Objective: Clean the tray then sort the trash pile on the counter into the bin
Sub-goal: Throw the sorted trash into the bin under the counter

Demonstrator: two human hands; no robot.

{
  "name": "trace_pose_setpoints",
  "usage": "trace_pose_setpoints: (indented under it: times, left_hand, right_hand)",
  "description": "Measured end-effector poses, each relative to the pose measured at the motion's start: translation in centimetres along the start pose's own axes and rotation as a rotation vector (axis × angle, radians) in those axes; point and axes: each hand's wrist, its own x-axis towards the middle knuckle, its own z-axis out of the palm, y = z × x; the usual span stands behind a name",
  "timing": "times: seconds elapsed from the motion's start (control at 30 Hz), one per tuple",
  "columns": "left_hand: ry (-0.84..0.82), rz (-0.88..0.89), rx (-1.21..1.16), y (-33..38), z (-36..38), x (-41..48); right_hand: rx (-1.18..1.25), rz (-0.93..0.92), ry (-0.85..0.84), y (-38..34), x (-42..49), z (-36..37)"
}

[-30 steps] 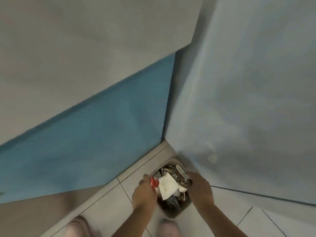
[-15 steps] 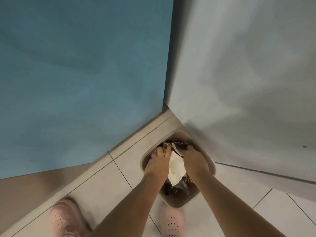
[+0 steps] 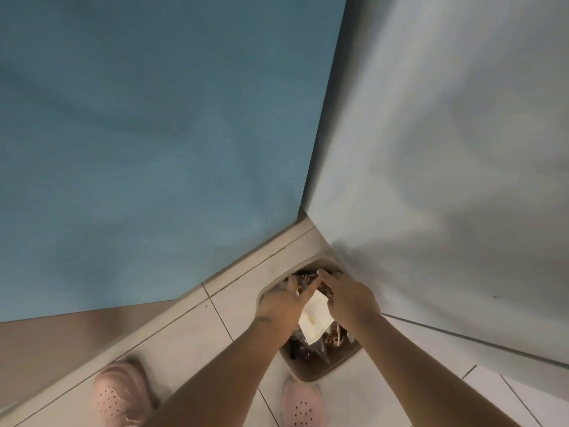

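Observation:
A brown bin stands on the tiled floor in the corner where two walls meet. It holds dark wrappers and a stained white napkin that lies on top. My left hand reaches over the bin's left rim with its fingers spread, and nothing shows in its grasp. My right hand is over the bin's right side with its fingers stretched toward the far rim, almost touching the left fingertips. The napkin lies between and below both hands. The tray and the counter are out of view.
A blue wall rises on the left and a pale grey wall on the right, tight against the bin. My pink perforated shoes stand on the white floor tiles. A brown panel sits at lower left.
The view has dropped closer to the bin. Both hands have pushed further in over the trash. The red item seen at my left hand a second ago is gone from sight.

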Motion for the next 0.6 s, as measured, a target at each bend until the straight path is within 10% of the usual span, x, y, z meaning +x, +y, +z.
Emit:
trace_pose_setpoints:
  times: [0.6]
  left_hand:
    - [1.304, -0.176, -0.638, -3.8, -22.6, -39.2]
  right_hand:
    - [0.997, -0.67, 0.827, -19.8, -29.2, -31.5]
